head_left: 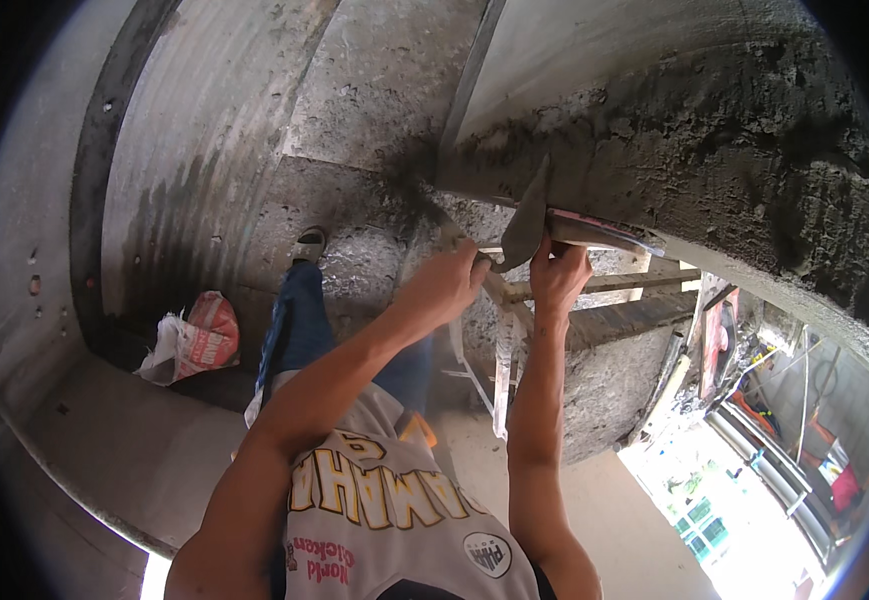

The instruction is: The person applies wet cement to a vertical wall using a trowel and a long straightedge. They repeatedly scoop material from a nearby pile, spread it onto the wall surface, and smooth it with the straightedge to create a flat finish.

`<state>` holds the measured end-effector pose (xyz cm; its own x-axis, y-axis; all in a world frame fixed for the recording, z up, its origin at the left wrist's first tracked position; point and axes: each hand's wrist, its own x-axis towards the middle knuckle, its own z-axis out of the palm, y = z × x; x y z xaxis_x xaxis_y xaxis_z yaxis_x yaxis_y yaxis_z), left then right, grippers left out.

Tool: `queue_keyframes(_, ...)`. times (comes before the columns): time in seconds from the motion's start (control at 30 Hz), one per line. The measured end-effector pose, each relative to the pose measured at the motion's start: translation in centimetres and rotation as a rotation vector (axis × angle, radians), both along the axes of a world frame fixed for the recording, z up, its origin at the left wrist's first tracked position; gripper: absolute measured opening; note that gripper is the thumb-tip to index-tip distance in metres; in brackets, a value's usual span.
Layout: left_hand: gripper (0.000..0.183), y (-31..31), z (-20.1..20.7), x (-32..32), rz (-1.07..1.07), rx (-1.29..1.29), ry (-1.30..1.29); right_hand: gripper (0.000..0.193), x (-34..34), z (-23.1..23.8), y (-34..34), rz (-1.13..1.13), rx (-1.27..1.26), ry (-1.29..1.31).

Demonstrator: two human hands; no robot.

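My left hand (446, 286) is closed round the handle of a pointed trowel (526, 228). Its grey blade points up, with the tip at the lower part of a mortar-covered surface (654, 150). Just right of the blade, my right hand (560, 278) has its fingers closed on a long, narrow straightedge (599, 233) with a reddish edge. This strip runs along the lower edge of the mortar. My fingertips partly hide where they meet it.
Below the hands is a timber frame (604, 285) with upright pieces. A torn red and white sack (194, 340) lies at the left. My sandalled foot (309, 244) rests on rough concrete. Tools and pipes (774, 440) are at the far right, near a bright opening.
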<state>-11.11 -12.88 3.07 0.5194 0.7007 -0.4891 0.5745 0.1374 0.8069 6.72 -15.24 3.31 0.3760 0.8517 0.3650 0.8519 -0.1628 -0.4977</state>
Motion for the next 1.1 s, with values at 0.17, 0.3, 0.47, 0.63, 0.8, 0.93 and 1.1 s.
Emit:
queue_keyframes(0.17, 0.039, 0.9, -3.5, 0.1, 0.013, 0.01, 0.075, 0.025, -0.8, 1.3, 0.8, -0.038, -0.023, 0.086)
queue_keyframes(0.3, 0.034, 0.6, -1.9, 0.0, 0.008, 0.045, 0.034, 0.025, -0.5, 1.0, 0.1, -0.018, -0.073, 0.097)
queue_keyframes(0.47, 0.027, 0.6, -0.7, -0.3, 0.003, 0.056, 0.088, 0.028, -0.5, 1.7, 0.0, -0.057, -0.24, 0.212)
queue_keyframes(0.63, 0.036, 0.8, -1.5, 0.1, 0.025, 0.107, 0.009, 0.021, -0.6, 2.5, 0.2, -0.013, -0.191, 0.207)
queue_keyframes(0.8, 0.027, 0.0, 0.6, -0.8, 0.007, 0.098, 0.031, 0.022, -0.6, 2.6, -0.1, 0.007, -0.153, 0.199)
queue_keyframes(0.93, 0.028, 0.9, -0.5, -0.2, 0.009, 0.104, 0.032, 0.023, -0.7, 4.0, 0.3, -0.007, -0.25, 0.19)
queue_keyframes(1.1, 0.031, -0.3, 1.1, -0.7, -0.01, 0.101, 0.022, 0.023, -0.2, 3.6, -0.1, 0.004, -0.232, 0.182)
